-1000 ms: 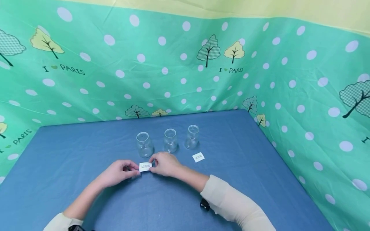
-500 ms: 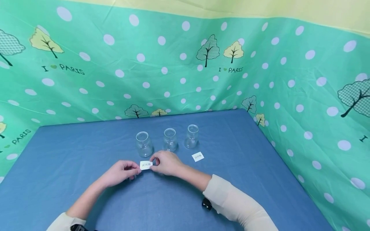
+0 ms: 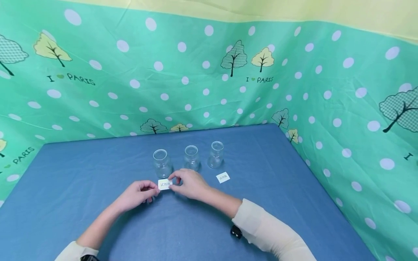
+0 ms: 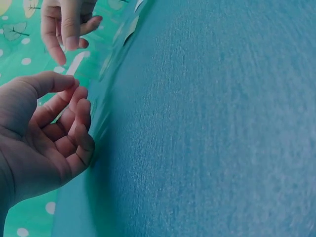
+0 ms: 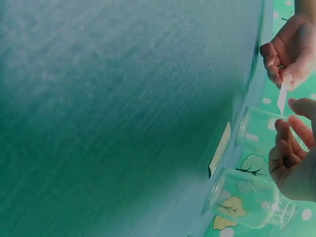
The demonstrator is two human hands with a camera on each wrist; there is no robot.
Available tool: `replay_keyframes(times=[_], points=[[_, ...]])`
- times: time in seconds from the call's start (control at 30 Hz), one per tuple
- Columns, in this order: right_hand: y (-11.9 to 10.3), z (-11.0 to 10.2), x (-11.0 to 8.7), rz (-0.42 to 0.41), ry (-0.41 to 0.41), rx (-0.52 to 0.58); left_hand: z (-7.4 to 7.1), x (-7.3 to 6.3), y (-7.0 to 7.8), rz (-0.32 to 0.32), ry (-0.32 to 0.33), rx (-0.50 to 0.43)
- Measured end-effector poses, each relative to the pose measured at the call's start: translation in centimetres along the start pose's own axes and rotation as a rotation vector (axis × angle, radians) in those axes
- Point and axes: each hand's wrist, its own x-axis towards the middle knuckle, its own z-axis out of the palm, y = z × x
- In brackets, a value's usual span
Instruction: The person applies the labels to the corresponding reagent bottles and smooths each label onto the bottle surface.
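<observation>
A small white paper label [image 3: 164,184] with handwritten characters stands between the two hands, just in front of the leftmost glass jar [image 3: 162,165]. My left hand [image 3: 137,195] pinches its left edge between thumb and index finger, the other fingers loosely curled. From the other side, my right hand [image 3: 189,184] holds the label at its right corners, index finger at the top and thumb lower down. In the right wrist view the label [image 5: 282,98] is seen nearly edge-on. Two more glass jars, the middle one [image 3: 191,157] and the right one [image 3: 216,155], stand beyond the right hand.
A second white label [image 3: 223,177] lies on the blue tabletop [image 3: 261,203], in front of the right jar. The three jars stand upright in a loose row. A green polka-dot curtain [image 3: 111,72] closes off the back and right sides.
Both hands have shifted the label slightly away from the person, closer to the leftmost jar. The jars and the second label stay where they were.
</observation>
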Motion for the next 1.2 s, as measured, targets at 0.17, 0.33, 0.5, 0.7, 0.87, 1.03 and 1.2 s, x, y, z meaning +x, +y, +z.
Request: replay_keyframes(times=[0.17, 0.33, 0.5, 0.7, 0.87, 1.03, 1.2], points=[[-0.3, 0.2, -0.2, -0.052, 0.031, -0.016, 0.2, -0.1, 0.5, 0.027, -0.007, -0.003], [-0.5, 0.0, -0.5, -0.067, 0.028, -0.024, 0.2, -0.2, 1.1, 0.067, -0.031, -0.006], [-0.4, 0.0, -0.7, -0.085, 0.017, -0.004, 0.2, -0.1, 1.2, 0.108, -0.057, -0.013], [-0.3, -0.2, -0.9, -0.088, 0.008, 0.073, 0.3, 0.2, 1.0, 0.143, -0.068, 0.005], [-0.4, -0.2, -1.1, -0.104, 0.019, 0.132, 0.3, 0.2, 1.1, 0.155, -0.055, 0.006], [-0.3, -0.1, -1.2, -0.124, 0.029, 0.154, 0.3, 0.0, 1.4, 0.146, -0.036, -0.014], [-0.4, -0.1, -1.2, -0.145, 0.044, 0.150, 0.3, 0.0, 1.4, 0.144, -0.013, -0.030]])
